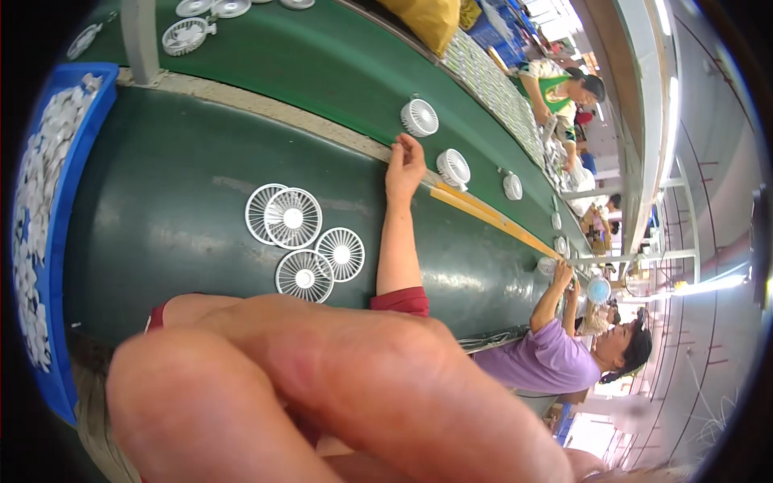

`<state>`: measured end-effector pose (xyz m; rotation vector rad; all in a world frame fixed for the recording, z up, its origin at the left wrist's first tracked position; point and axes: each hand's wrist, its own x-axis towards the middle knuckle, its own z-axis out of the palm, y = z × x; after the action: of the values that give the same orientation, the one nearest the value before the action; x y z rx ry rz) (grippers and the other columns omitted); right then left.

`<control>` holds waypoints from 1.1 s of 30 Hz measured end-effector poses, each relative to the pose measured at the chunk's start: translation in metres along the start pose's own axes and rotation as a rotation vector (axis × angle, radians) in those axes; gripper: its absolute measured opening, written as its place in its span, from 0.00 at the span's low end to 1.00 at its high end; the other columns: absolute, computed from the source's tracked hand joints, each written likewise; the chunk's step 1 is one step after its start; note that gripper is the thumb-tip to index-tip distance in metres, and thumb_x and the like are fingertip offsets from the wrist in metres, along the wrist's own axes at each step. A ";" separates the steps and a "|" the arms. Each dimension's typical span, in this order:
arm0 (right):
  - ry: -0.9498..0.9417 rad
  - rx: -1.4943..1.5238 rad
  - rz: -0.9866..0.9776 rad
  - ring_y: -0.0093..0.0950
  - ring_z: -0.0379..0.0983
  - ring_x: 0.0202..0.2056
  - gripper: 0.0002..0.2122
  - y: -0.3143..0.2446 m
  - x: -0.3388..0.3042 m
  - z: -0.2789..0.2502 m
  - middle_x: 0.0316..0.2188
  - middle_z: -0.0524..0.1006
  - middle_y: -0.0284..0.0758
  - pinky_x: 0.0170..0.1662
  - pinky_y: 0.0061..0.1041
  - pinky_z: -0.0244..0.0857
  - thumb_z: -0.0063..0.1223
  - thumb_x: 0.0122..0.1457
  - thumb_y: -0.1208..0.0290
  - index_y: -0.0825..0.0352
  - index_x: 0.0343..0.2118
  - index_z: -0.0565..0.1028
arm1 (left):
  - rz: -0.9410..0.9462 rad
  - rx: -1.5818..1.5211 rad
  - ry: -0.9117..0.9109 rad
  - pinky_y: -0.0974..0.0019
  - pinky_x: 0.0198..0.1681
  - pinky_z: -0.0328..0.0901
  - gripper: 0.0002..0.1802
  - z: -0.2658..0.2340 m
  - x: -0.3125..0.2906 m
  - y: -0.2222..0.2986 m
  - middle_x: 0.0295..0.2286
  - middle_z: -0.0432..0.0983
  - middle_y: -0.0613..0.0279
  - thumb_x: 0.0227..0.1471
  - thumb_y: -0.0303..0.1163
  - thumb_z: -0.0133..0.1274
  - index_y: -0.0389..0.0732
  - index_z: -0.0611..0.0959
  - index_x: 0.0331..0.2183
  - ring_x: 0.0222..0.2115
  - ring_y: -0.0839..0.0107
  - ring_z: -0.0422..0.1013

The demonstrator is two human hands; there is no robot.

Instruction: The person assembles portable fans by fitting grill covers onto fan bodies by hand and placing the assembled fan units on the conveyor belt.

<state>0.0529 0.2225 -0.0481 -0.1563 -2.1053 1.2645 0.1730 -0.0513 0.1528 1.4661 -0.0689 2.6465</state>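
Observation:
My right hand (405, 167), at the end of a bare forearm from a red sleeve, is over the near edge of the green conveyor belt. Its fingers are loosely bent and apart, with nothing visible in them. Just beyond the fingertips lies a white round fan body (419, 118), and to the right a second fan body (453, 168). My left hand (322, 354) looms large and blurred, close to the camera. Its fingertips are out of sight, so what it holds cannot be told. Several white round fan grilles (294, 217) lie partly overlapping on the dark green worktop (177, 185).
A blue bin (103, 101) of small white parts stands at the left. More fan bodies (184, 36) lie along the conveyor belt (314, 64). A metal post (140, 40) rises at the back left. A co-worker in purple (555, 358) works at the right; another in green (555, 92) sits across.

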 end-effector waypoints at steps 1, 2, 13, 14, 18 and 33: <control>-0.004 -0.006 0.005 0.23 0.74 0.37 0.10 -0.002 -0.002 0.004 0.37 0.78 0.36 0.40 0.21 0.67 0.49 0.57 0.77 0.69 0.43 0.74 | -0.004 -0.002 -0.001 0.57 0.43 0.66 0.07 -0.001 0.000 -0.002 0.33 0.74 0.56 0.61 0.36 0.44 0.45 0.68 0.38 0.35 0.61 0.70; -0.005 -0.013 0.007 0.23 0.74 0.37 0.10 -0.003 -0.003 0.005 0.37 0.78 0.36 0.41 0.22 0.67 0.49 0.57 0.78 0.69 0.43 0.74 | -0.009 -0.006 -0.006 0.57 0.43 0.66 0.07 -0.001 0.001 -0.003 0.33 0.74 0.56 0.61 0.36 0.44 0.45 0.68 0.38 0.35 0.61 0.70; -0.003 -0.041 0.032 0.24 0.75 0.37 0.11 -0.009 -0.001 -0.002 0.37 0.78 0.36 0.41 0.22 0.68 0.49 0.57 0.79 0.69 0.43 0.74 | -0.021 -0.034 -0.040 0.59 0.41 0.66 0.08 -0.001 0.006 -0.013 0.33 0.73 0.56 0.60 0.37 0.46 0.45 0.68 0.38 0.35 0.61 0.70; -0.001 -0.042 0.031 0.24 0.75 0.37 0.11 -0.010 0.000 -0.002 0.37 0.78 0.36 0.41 0.22 0.68 0.49 0.57 0.79 0.69 0.43 0.74 | -0.022 -0.031 -0.041 0.59 0.41 0.66 0.08 -0.001 0.006 -0.013 0.33 0.73 0.56 0.60 0.37 0.46 0.45 0.68 0.38 0.35 0.61 0.70; -0.003 -0.045 0.032 0.24 0.75 0.37 0.11 -0.011 0.000 -0.003 0.37 0.78 0.37 0.41 0.22 0.68 0.49 0.57 0.79 0.70 0.43 0.74 | -0.027 -0.012 -0.044 0.60 0.41 0.66 0.09 -0.002 0.007 -0.012 0.34 0.72 0.57 0.60 0.37 0.46 0.46 0.67 0.38 0.35 0.62 0.69; -0.001 -0.065 0.021 0.24 0.75 0.35 0.11 -0.012 -0.001 -0.002 0.36 0.78 0.37 0.41 0.23 0.69 0.49 0.56 0.80 0.70 0.42 0.74 | -0.052 0.056 -0.071 0.62 0.38 0.67 0.11 0.000 0.009 -0.008 0.34 0.71 0.57 0.59 0.38 0.49 0.46 0.66 0.39 0.35 0.63 0.69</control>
<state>0.0578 0.2175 -0.0380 -0.2075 -2.1516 1.2094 0.1688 -0.0426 0.1602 1.5570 0.0370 2.5756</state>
